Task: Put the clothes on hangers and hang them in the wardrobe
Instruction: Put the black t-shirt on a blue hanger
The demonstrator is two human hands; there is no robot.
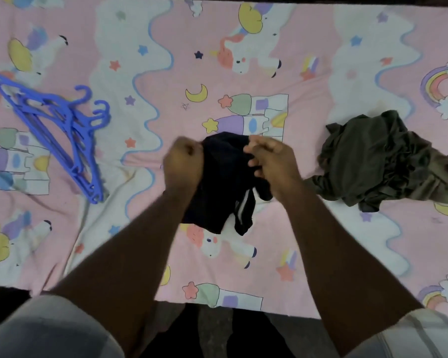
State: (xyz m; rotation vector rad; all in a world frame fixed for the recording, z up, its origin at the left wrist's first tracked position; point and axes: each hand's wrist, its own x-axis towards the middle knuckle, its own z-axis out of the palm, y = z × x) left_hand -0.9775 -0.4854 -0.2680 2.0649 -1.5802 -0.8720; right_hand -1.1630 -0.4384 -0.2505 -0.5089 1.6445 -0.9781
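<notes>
A black garment [225, 182] with a white stripe near its lower edge hangs between my hands above the bed. My left hand [183, 164] grips its left side in a fist. My right hand [270, 161] pinches its upper right edge with curled fingers. A crumpled dark olive garment [383, 161] lies on the bed to the right, apart from both hands. A stack of several blue plastic hangers [60, 125] lies on the bed at the left, well away from my left hand.
The bed is covered by a pink sheet [166, 73] printed with unicorns, castles and rainbows. Its near edge runs across the bottom, with dark floor [217, 332] below it. No wardrobe is in view.
</notes>
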